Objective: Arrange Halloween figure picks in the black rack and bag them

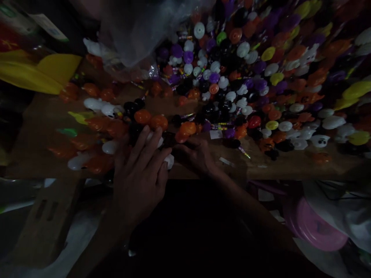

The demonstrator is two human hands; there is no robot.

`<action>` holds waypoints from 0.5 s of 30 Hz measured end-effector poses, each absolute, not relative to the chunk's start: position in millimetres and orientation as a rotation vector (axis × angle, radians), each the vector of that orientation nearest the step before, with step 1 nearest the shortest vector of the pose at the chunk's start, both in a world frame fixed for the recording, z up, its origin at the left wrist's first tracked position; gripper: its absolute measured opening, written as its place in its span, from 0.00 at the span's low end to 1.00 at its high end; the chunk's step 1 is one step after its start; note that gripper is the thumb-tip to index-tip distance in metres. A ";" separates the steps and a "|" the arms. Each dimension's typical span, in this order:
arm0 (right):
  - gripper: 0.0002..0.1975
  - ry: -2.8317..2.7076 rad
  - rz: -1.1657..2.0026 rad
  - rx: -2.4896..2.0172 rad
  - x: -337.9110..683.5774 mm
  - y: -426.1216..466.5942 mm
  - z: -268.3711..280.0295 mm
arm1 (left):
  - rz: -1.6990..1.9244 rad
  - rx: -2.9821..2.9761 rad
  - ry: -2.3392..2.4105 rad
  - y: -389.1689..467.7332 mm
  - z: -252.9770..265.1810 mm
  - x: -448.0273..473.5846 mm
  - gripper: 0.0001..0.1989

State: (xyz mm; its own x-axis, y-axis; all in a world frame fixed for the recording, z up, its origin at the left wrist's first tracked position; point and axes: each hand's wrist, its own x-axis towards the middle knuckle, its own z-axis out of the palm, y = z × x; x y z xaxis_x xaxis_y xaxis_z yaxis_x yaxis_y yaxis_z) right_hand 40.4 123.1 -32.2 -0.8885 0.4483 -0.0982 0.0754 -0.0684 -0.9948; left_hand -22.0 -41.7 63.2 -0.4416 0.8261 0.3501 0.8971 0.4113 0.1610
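In the dim head view, my left hand (142, 166) lies palm down over small plastic pieces, its fingers stretched out. Orange balls (158, 122) show at its fingertips, and a white piece (169, 161) peeks out beside the thumb. My right hand (199, 156) rests at the table's front, its fingers curled closed in a pinch. Whatever they grip is dark and too hidden to name. Just above those fingers lies a rounded orange piece (186, 132). Left of my left hand sit orange pieces (100, 164) and a white one (110, 147).
Piled small plastic figures, among them a white ghost-like one (320, 140), cover the wooden table (240, 166) at the right. A clear plastic bag (127, 42) and a yellow object (37, 73) lie at the back left. Below the right edge is a pink plastic basin (315, 227).
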 end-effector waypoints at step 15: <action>0.10 -2.395 1.360 -0.100 51.2 130.0 -15.7 | -0.620 -1.517 -2.489 -32.8 69.7 -20.2 0.13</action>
